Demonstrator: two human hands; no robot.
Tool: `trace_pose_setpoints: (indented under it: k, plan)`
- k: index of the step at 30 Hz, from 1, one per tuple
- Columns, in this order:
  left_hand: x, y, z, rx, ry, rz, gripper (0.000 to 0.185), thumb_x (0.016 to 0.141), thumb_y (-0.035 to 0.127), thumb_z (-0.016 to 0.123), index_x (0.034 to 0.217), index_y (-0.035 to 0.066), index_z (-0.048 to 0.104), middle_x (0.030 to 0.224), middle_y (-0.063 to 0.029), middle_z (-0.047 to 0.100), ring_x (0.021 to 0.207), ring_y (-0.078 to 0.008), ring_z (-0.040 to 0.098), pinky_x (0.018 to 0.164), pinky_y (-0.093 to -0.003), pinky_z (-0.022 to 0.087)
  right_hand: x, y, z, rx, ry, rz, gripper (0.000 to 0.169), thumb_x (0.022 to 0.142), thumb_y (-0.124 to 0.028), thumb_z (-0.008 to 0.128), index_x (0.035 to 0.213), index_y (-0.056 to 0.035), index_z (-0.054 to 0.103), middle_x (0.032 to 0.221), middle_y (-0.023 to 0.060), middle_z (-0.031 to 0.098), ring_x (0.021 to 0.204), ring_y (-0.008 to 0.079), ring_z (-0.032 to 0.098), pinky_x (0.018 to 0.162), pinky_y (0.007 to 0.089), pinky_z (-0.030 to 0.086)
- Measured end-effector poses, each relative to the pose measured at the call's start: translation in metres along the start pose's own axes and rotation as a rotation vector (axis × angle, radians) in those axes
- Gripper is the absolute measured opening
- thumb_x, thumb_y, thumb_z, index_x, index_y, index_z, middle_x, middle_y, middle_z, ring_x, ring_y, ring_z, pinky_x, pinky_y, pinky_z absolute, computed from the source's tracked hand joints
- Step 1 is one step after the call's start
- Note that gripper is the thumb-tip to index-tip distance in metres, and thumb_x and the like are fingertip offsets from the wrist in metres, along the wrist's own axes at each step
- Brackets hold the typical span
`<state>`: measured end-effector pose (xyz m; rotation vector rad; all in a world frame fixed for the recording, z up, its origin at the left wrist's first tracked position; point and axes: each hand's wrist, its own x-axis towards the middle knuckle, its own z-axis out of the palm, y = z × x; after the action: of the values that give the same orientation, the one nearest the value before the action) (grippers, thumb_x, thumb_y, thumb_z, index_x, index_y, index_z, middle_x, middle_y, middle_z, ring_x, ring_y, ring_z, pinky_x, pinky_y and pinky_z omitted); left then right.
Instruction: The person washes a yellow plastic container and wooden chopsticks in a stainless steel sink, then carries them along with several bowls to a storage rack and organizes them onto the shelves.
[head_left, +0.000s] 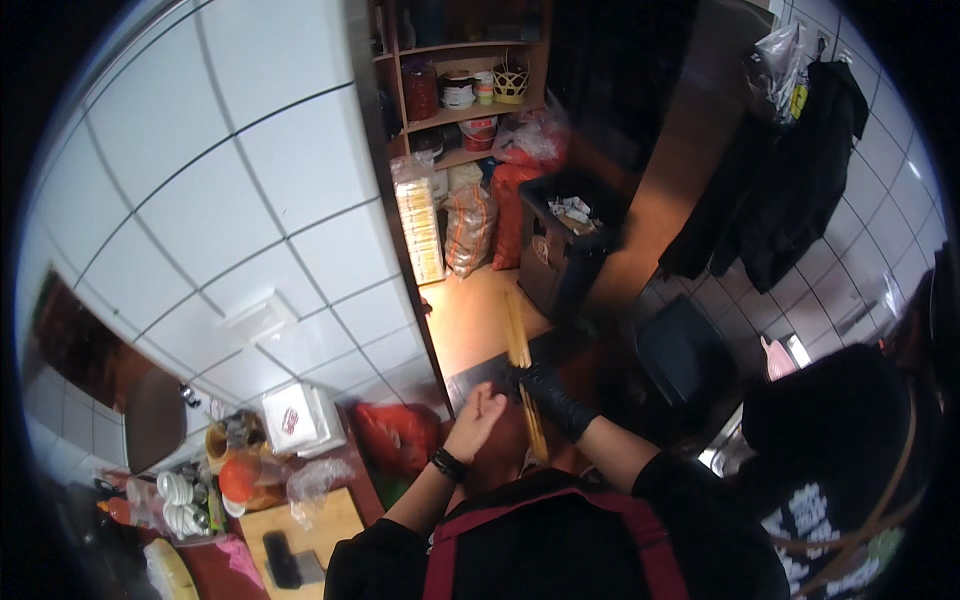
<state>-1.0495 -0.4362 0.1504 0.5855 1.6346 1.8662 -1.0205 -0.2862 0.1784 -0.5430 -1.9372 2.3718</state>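
Note:
My right hand (551, 397), in a black glove, is closed around a bundle of long, thin yellowish sticks (516, 326). The bundle runs up and down in the view, sticking out on both sides of the fist. To its left is my bare left hand (480, 421), palm turned up and fingers partly curled, with nothing seen in it and a dark bracelet at the wrist. The two hands are apart. Beyond them, light falls on the tan floor (465, 322).
A counter at lower left bears a wooden board (330, 517) with a phone (280, 559). Ahead stand a filled mesh sack (471, 229), a bin (600, 202) and shelves (450, 115). A dark chair (682, 349) stands right; a person in black (825, 420) is close at lower right.

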Motion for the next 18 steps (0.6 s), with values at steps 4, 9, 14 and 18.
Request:
trace_pose_setpoints:
  k: [4, 9, 14, 18]
  plan:
    - [0.091, 0.027, -0.005, -0.491, 0.164, 0.046, 0.031, 0.083, 0.023, 0.052, 0.106, 0.002, 0.047, 0.104, -0.0071, 0.051, 0.099, -0.0139, 0.046, 0.088, -0.0267, 0.033, 0.059, -0.047, -0.02, -0.8, -0.443, 0.195, 0.02, 0.075, -0.022, 0.055, 0.083, -0.0039, 0.053, 0.066, 0.0053, 0.057, 0.059, 0.0125, 0.051, 0.055, 0.0274, 0.042]
    - [0.188, 0.028, 0.002, -0.801, 0.387, 0.138, 0.023, 0.084, 0.026, 0.05, 0.071, 0.008, 0.046, 0.057, -0.0034, 0.046, 0.056, -0.0168, 0.047, 0.075, -0.0361, 0.042, 0.139, -0.045, -0.061, -0.535, -0.624, 0.016, 0.035, 0.077, -0.02, 0.055, 0.108, -0.0067, 0.046, 0.074, 0.0064, 0.054, 0.063, 0.0105, 0.05, 0.056, 0.0237, 0.042]
    - [0.259, 0.055, -0.005, -0.932, 0.564, 0.163, 0.03, 0.084, 0.03, 0.049, 0.061, 0.015, 0.037, 0.05, 0.0041, 0.034, 0.045, -0.009, 0.036, 0.075, -0.0331, 0.04, 0.208, -0.041, -0.143, -0.891, -0.591, -0.389, 0.049, 0.071, -0.028, 0.057, 0.115, -0.0133, 0.04, 0.088, 0.0163, 0.058, 0.073, 0.0327, 0.057, 0.064, 0.0403, 0.045]
    - [0.295, 0.055, -0.021, -0.983, 0.625, 0.154, 0.03, 0.084, 0.028, 0.049, 0.06, 0.013, 0.039, 0.051, 0.0034, 0.036, 0.047, -0.009, 0.039, 0.073, -0.0304, 0.041, 0.229, -0.052, -0.166, -0.921, -0.364, -0.583, 0.043, 0.071, -0.026, 0.056, 0.111, -0.0132, 0.047, 0.088, 0.0147, 0.058, 0.07, 0.0316, 0.057, 0.062, 0.0386, 0.046]
